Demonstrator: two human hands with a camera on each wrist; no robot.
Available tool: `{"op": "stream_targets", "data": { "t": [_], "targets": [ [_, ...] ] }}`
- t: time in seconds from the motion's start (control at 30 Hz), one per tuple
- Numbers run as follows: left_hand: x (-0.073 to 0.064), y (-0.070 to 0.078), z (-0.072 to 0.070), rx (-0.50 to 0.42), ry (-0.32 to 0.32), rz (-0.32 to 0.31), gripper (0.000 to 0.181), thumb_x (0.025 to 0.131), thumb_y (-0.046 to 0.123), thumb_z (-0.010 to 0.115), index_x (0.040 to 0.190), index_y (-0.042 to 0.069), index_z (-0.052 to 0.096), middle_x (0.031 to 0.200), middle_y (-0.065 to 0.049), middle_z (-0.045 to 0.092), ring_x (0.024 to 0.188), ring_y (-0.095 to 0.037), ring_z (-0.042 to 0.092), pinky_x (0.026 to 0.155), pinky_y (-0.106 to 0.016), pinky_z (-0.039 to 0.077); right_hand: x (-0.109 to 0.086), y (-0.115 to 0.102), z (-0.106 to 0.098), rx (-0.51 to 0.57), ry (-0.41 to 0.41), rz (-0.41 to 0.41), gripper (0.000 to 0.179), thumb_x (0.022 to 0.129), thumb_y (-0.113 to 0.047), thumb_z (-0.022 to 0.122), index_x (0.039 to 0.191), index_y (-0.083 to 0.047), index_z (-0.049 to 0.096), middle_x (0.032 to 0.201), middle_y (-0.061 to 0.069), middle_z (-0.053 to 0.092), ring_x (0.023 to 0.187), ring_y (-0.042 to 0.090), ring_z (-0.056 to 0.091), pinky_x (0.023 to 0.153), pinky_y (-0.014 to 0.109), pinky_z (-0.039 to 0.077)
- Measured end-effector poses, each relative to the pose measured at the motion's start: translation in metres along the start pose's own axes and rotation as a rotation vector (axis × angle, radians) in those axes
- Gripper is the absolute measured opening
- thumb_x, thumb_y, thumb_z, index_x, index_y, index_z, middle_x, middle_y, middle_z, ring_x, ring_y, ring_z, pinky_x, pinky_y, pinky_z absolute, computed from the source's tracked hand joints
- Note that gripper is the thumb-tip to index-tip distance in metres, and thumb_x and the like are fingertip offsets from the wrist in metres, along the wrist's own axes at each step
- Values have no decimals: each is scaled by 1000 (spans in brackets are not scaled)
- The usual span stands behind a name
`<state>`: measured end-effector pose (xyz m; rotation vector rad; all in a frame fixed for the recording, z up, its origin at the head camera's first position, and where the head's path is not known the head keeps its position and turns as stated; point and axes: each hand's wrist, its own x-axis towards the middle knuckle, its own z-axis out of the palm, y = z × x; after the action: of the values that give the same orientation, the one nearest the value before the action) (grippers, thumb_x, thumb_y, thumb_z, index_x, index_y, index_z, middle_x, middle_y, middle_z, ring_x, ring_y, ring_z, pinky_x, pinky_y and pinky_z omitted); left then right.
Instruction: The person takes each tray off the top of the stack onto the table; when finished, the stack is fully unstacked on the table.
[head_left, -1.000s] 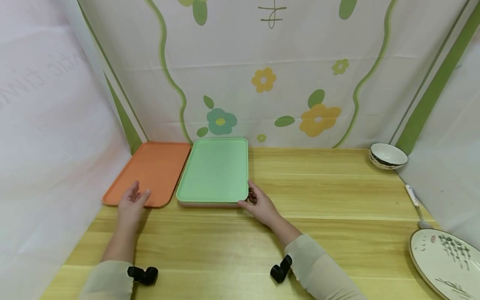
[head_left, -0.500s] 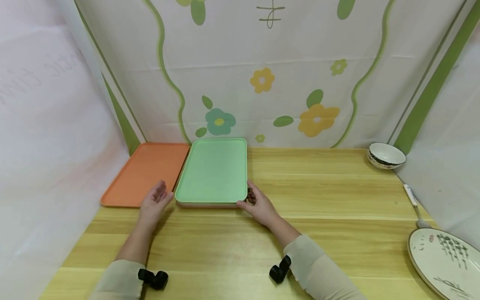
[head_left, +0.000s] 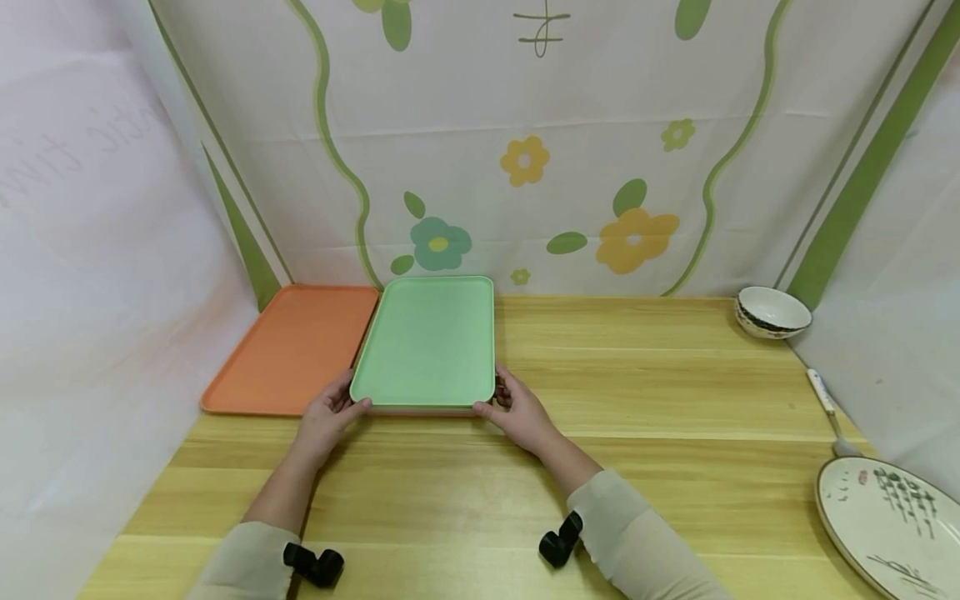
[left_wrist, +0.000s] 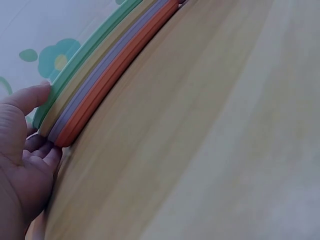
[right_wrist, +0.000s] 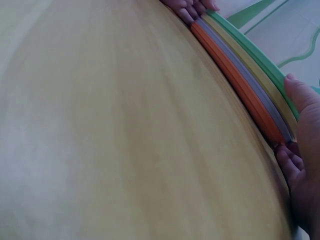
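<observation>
Before me, the left hand [head_left: 324, 421] and right hand [head_left: 521, 417] are gripping the near corners of the tray stack [left_wrist: 97, 82], thumbs on the green top tray [head_left: 423, 342], apparently to hold its layers flush. The stack is lying on the table [head_left: 637, 383], just beside the orange tray [head_left: 288, 350].

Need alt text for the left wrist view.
Left-hand grip holds a corner of a stack of four trays: green on top, then tan, lavender and orange. Wood-grain tabletop fills the right; flower-printed backdrop shows behind.
</observation>
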<state>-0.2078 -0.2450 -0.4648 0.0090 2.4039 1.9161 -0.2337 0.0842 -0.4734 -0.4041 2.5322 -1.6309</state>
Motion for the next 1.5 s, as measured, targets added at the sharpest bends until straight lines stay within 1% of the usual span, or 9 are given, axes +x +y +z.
{"op": "stream_targets", "data": {
  "t": [0.2,0.37,0.53,0.67,0.77,0.83,0.93,1.23,1.5],
  "targets": [
    [-1,-2,-1,-18,0,-14,78,96,19,64,156,1,18,163,-18,17,150,-30,20,109,-8,34,0,-2,0,9,-2,-3,85,88,-38,73,156,-15,28,146,11,50,128,27,54,109,45,47],
    [-2,-1,-2,-27,0,-32,77,96,19,64,156,2,18,162,-19,17,150,-29,20,113,-13,34,0,-8,-2,-32,18,6,85,86,-43,74,155,-16,32,145,13,45,124,28,52,106,48,47],
    [-1,0,-2,-35,3,-44,76,97,19,64,156,2,19,162,-18,18,150,-28,20,119,-26,29,2,-15,-5,-74,39,6,82,85,-43,75,152,-15,37,126,8,53,98,19,53,83,33,50],
    [-1,1,-3,-38,3,-52,76,97,19,63,156,2,19,162,-18,19,150,-28,20,120,-28,28,5,-21,-5,51,9,4,79,89,-34,73,154,-12,33,118,7,59,89,17,52,74,24,47],
    [-1,1,-2,-47,3,-46,75,97,18,63,156,1,20,162,-18,20,150,-29,21,116,-18,32,5,-24,-3,177,-27,28,81,92,-27,70,156,-9,23,127,14,61,107,24,62,88,29,56],
    [-1,0,-2,-53,2,-43,74,97,18,63,155,0,20,162,-18,20,150,-29,21,110,-10,35,5,-27,-2,253,-48,47,84,93,-22,68,157,-8,16,136,21,57,123,33,58,100,38,54],
    [-1,0,-2,-67,-4,-36,74,97,17,63,155,0,20,162,-19,19,150,-29,20,105,-4,35,5,-30,-1,340,-71,69,87,94,-17,67,158,-9,8,141,26,50,132,39,50,107,46,49],
    [-1,-2,-1,-77,-12,-13,75,97,18,63,155,-1,20,161,-21,20,150,-31,20,95,2,37,6,-32,1,516,-52,159,85,93,-1,63,158,-15,9,135,26,51,101,23,66,91,31,59],
    [-3,-2,-3,-1,-15,15,70,100,25,58,156,2,21,160,-20,24,149,-31,23,90,5,35,1,-35,-4,699,-41,161,82,94,7,56,159,-16,11,140,25,44,98,15,60,86,23,58]
  ]
}}
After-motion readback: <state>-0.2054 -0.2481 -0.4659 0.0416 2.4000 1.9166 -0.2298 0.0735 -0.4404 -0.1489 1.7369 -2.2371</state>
